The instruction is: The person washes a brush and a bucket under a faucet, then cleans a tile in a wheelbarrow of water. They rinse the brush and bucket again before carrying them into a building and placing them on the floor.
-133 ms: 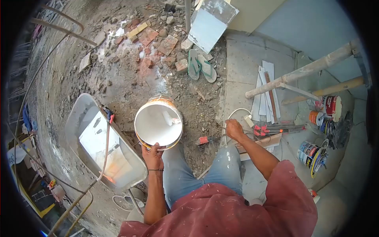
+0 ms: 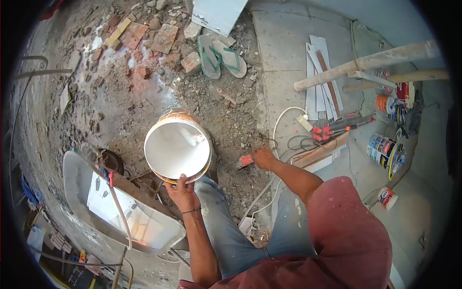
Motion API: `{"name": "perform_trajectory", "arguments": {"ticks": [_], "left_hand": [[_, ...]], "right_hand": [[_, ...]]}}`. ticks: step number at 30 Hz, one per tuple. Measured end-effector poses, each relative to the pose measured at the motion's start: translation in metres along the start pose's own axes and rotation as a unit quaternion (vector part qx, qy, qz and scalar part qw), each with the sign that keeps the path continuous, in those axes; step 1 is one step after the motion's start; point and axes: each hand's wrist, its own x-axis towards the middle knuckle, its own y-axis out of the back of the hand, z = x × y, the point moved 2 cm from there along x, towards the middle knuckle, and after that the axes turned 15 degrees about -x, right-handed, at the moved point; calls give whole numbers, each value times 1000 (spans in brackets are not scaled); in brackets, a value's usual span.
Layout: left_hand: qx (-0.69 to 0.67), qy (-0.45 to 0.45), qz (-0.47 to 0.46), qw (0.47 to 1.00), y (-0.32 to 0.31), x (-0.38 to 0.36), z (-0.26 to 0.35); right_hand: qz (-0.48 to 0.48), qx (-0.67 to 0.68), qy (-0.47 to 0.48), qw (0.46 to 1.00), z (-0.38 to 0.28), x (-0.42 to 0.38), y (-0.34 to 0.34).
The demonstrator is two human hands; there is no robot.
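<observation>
My left hand grips the near rim of an orange bucket full of white paint, with a roller handle lying in the paint. The bucket hangs over rubble-strewn ground, just beyond my knee. My right hand reaches down to the ground and touches a small red object lying among thin cables. Its fingers are curled against that object; I cannot tell whether they hold it.
A wheelbarrow holding milky liquid stands at lower left. Green flip-flops and broken bricks lie ahead. On the concrete slab to the right are tile strips, a wooden pole, paint cans and red tools.
My right hand has moved left and down from the cables to the small red object. The view has tipped downward and the bucket sits a little further left.
</observation>
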Motion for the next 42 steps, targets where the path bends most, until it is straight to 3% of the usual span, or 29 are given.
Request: {"name": "perform_trajectory", "arguments": {"ticks": [3,5,8,11,13,14,17,19,21,23,25,27,28,29,30,31,33,34,36,37,40,42], "left_hand": [[-51,-32,-73,996,-61,121,-50],[-36,5,-64,997,-39,149,-84],[-45,74,-33,996,-24,181,-116],[-53,100,-52,992,-19,174,-130],[-35,82,-53,995,-30,171,-132],[-42,67,-59,995,-37,168,-132],[-84,72,-57,992,-32,175,-132],[-103,74,-69,990,-33,175,-137],[-101,60,-61,991,-40,168,-139],[-107,70,-67,989,-39,169,-143],[-113,84,-75,987,-42,170,-151],[-86,70,-50,993,-43,170,-158],[-81,76,-53,992,-42,171,-162],[-70,75,-66,993,-41,173,-166],[-58,76,-79,992,-40,174,-170],[-49,84,-84,992,-37,175,-173],[-36,112,-82,990,-29,177,-177],[-27,117,-85,989,-20,182,-177],[-34,162,-90,982,-6,189,-184],[-29,165,-90,982,-8,182,-189],[-7,116,-78,990,-18,160,-195],[1,110,-88,990,-21,150,-195]], "right_hand": [[72,-78,-77,991,30,143,13],[68,-107,-92,988,23,175,-26],[14,-133,-32,990,34,204,-72],[58,-148,-41,986,33,215,-110],[196,-219,-3,956,46,234,-121],[207,-219,-14,953,52,229,-104],[75,-232,28,969,72,185,-54],[257,-98,-54,960,106,138,-44],[232,-21,-63,970,152,56,-2],[289,121,-177,933,193,-16,11],[378,201,-289,857,220,-69,-2],[391,341,-411,749,237,-104,-17],[390,343,-418,746,245,-109,-32],[438,513,-447,588,257,-111,-55],[466,651,-451,395,266,-115,-81],[465,651,-460,385,270,-125,-92],[491,720,-470,143,273,-146,-120],[489,718,-477,134,274,-154,-147],[479,727,-491,14,279,-164,-224],[478,726,-495,10,276,-172,-255],[429,732,-520,-100,261,-180,-312],[427,761,-472,-123,256,-169,-365]]}}
